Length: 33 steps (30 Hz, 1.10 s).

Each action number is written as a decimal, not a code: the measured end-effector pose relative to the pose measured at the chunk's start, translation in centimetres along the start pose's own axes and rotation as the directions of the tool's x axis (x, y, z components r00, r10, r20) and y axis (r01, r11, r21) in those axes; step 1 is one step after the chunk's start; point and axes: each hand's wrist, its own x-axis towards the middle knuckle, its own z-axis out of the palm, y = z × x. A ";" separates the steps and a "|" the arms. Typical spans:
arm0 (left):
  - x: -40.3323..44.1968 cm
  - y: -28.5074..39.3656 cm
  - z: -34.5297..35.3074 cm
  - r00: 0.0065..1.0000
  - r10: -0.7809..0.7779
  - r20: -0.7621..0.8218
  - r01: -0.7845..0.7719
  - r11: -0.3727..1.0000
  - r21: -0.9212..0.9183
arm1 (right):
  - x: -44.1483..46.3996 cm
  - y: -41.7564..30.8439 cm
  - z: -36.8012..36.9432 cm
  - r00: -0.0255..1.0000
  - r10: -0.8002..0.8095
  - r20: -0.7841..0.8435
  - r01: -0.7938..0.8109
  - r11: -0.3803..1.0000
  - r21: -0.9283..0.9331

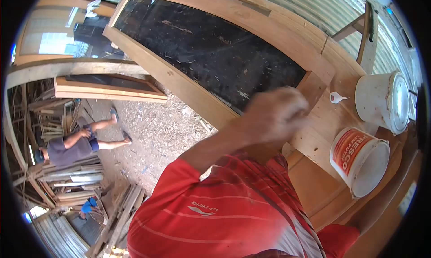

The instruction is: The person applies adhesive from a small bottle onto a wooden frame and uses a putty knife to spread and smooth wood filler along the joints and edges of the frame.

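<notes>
My left hand (pixel 278 112) hangs over the near end of a wooden-framed panel (pixel 211 47) with a dark, speckled inset. The hand is smeared by motion, so its fingers and anything in them cannot be made out. Past the panel's end, a small white nozzle-like piece with a pointed tip (pixel 336 98) lies on the wooden work surface (pixel 321 139). My right forearm (pixel 381 199) reaches toward the right edge, and the hand itself is out of sight.
An upright white bucket (pixel 375 98) and a white tub with a red label (pixel 359 159) stand at right. Another framed panel (pixel 110 88) lies left. One person (pixel 72 146) sits by stacked timber (pixel 74 181); someone in blue (pixel 89 205) is farther off.
</notes>
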 end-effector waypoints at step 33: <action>21.7 -1.2 9.2 0.874 -0.472 -0.115 0.078 0.370 -0.926 | 6.3 -9.7 -8.6 0.905 -0.274 -0.326 0.411 0.763 0.499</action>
